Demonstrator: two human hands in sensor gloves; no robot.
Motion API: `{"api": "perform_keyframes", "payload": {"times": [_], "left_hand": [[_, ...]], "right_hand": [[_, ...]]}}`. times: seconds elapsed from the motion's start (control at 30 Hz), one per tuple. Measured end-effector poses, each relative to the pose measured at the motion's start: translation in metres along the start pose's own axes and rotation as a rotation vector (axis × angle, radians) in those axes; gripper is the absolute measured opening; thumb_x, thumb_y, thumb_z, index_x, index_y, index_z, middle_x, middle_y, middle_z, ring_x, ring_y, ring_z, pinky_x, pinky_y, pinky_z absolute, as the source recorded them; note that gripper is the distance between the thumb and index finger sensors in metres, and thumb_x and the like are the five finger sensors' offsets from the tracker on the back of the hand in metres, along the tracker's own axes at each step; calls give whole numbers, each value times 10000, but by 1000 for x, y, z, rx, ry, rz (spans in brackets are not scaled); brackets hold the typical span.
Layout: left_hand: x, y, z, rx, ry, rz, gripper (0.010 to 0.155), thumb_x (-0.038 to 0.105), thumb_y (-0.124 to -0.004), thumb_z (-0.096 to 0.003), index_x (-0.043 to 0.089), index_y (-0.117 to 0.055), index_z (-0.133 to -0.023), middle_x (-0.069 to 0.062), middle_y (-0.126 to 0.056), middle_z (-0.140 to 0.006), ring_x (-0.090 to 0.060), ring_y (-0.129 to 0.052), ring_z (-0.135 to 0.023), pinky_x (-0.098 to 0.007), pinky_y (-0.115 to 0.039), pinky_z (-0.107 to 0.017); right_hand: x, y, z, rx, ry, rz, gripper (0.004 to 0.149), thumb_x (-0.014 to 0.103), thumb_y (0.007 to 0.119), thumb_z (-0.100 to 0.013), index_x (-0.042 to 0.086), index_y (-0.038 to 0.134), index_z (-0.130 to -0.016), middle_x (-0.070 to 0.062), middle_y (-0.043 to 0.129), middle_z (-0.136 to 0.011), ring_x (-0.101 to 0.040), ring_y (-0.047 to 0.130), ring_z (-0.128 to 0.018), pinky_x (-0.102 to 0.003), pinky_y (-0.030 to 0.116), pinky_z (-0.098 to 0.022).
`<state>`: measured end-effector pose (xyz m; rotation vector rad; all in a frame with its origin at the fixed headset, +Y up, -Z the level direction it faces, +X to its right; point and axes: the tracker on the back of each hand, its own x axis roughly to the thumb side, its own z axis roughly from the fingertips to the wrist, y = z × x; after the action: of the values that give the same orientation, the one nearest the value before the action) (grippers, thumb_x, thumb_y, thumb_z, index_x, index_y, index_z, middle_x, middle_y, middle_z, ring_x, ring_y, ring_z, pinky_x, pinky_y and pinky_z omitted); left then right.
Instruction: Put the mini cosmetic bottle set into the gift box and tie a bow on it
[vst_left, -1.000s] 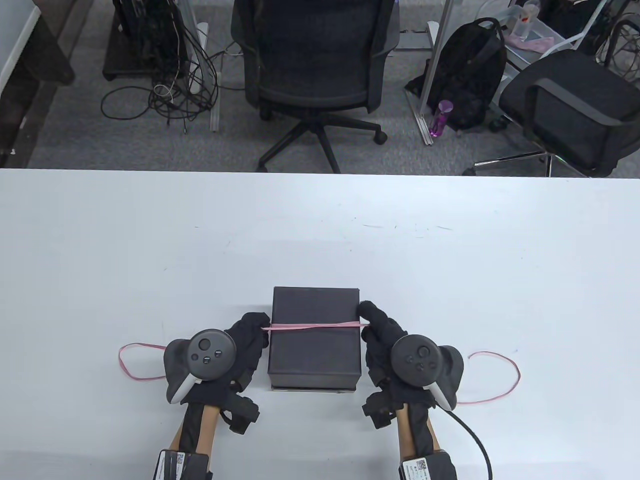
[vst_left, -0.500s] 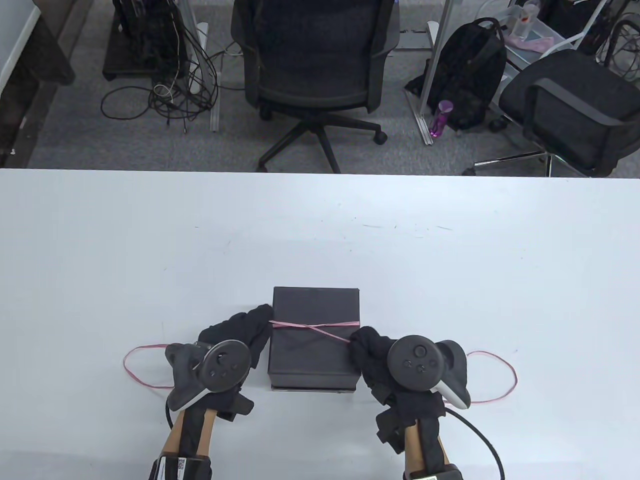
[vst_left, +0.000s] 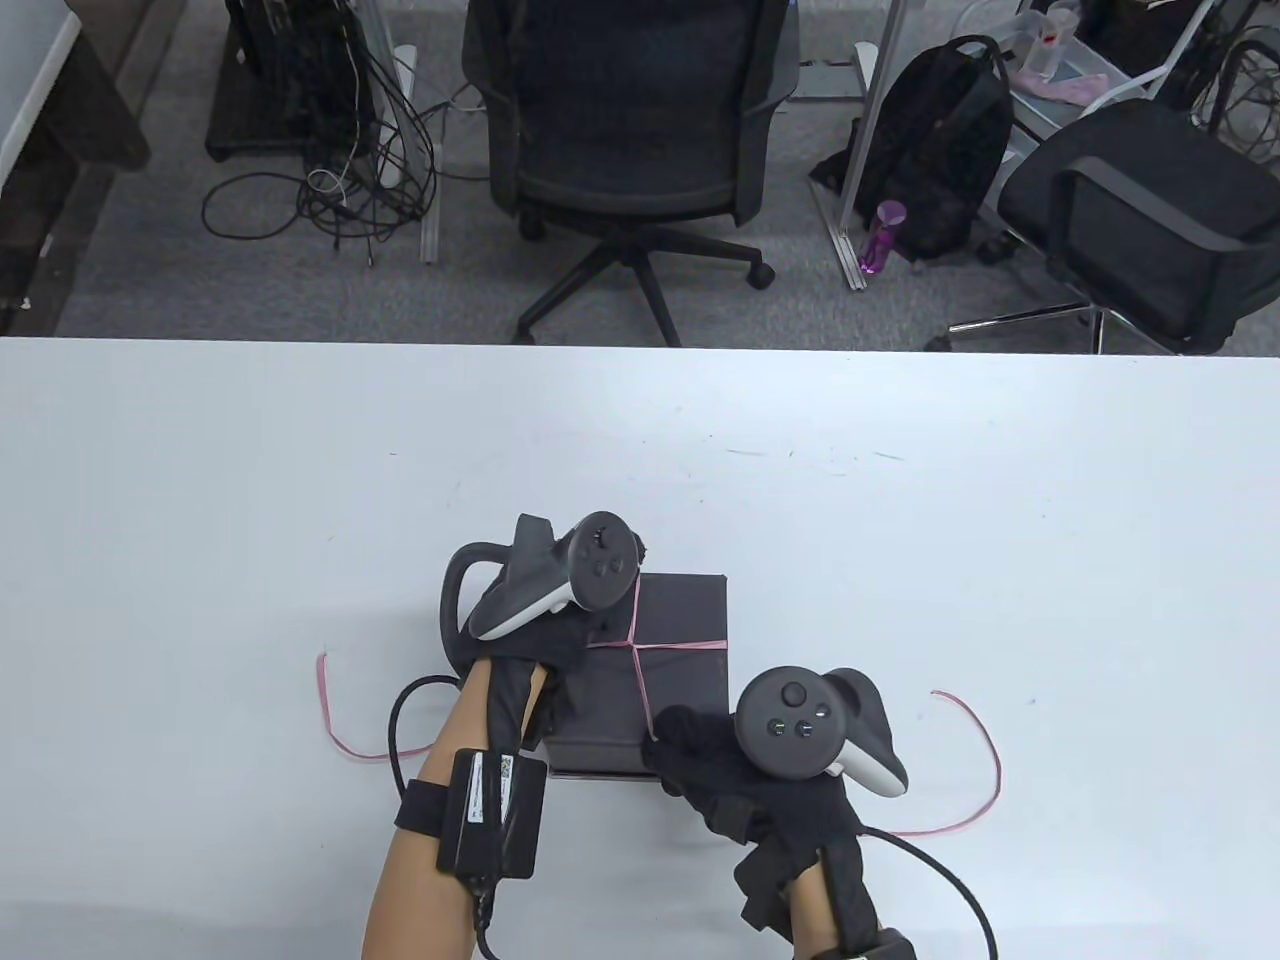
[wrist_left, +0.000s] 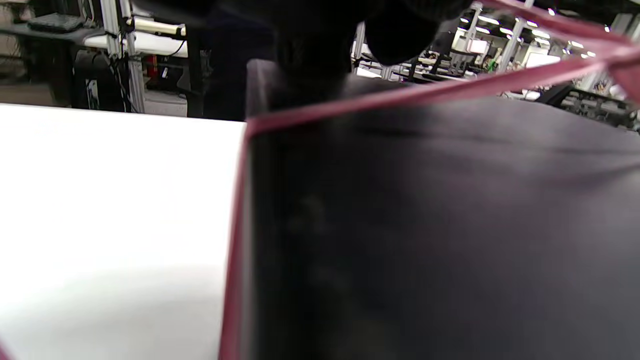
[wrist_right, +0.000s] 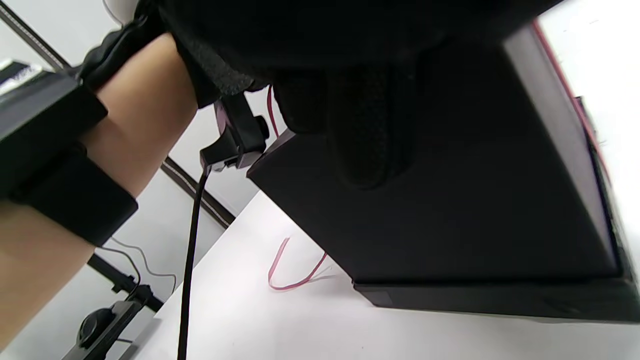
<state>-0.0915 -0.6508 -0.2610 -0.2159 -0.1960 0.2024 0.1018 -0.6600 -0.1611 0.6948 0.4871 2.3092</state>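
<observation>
The black gift box (vst_left: 685, 620) stands shut near the table's front edge, with a thin pink ribbon (vst_left: 680, 645) crossed on its lid. My left hand (vst_left: 600, 625) reaches over the box's far left part and holds the strand running to the far edge; its fingers (wrist_left: 315, 60) sit on the box's (wrist_left: 425, 225) top edge beside the ribbon (wrist_left: 400, 97). My right hand (vst_left: 680, 735) pinches the strand at the box's near edge; its fingers (wrist_right: 370, 145) lie against the box (wrist_right: 475, 210). No bottles are visible.
Loose ribbon ends trail on the white table (vst_left: 900, 550), one to the left (vst_left: 330, 710) and one to the right (vst_left: 985, 770). A glove cable (vst_left: 950, 880) loops near my right wrist. Office chairs (vst_left: 630, 120) and a backpack (vst_left: 945, 150) stand beyond the far edge.
The ribbon went from a flat band across the lid to a right-angle cross. My left hand swung over the box to its far side; my right hand dropped to the near edge. Both loose ends drew in.
</observation>
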Motion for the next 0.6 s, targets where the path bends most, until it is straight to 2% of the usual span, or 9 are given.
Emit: {"api": "perform_keyframes", "payload": {"times": [0.17, 0.27, 0.37, 0.47, 0.6], "left_hand": [[-29, -4, 17, 97, 76, 46, 438, 499, -584, -580, 331, -738, -954, 5, -982, -774, -33, -872, -178, -279, -871, -194], [-50, -12, 37, 133, 110, 161, 442, 488, -605, -587, 274, -773, -935, 6, -1006, -681, -35, -874, -154, -282, -873, -173], [-63, -22, 61, 181, 115, 234, 442, 477, -613, -595, 241, -792, -923, 11, -1012, -625, -30, -875, -140, -278, -876, -161], [-69, -32, 81, 179, 96, 298, 440, 467, -613, -602, 225, -795, -922, 33, -1007, -571, -29, -877, -136, -278, -877, -160], [-72, -46, 101, 230, 87, 399, 443, 453, -609, -607, 204, -782, -929, 40, -1001, -571, -33, -876, -138, -282, -876, -160]], "right_hand": [[-9, -7, 2, -71, 87, 24, 409, 215, 630, -619, -68, 795, -863, -347, 939, -702, -93, 910, -166, -264, 862, -100], [-12, -8, 1, -139, 130, 61, 405, 218, 603, -628, -51, 763, -884, -366, 895, -753, -110, 914, -213, -275, 861, -139], [-14, -7, 0, -199, 153, 96, 402, 222, 587, -629, -28, 740, -903, -354, 869, -800, -125, 918, -247, -287, 863, -168], [-17, -5, -3, -278, 158, 121, 404, 221, 575, -626, -19, 719, -918, -375, 812, -863, -133, 920, -261, -295, 865, -181], [-20, -3, -5, -332, 147, 141, 402, 218, 573, -621, -15, 715, -915, -364, 794, -887, -145, 922, -270, -308, 865, -189]]}}
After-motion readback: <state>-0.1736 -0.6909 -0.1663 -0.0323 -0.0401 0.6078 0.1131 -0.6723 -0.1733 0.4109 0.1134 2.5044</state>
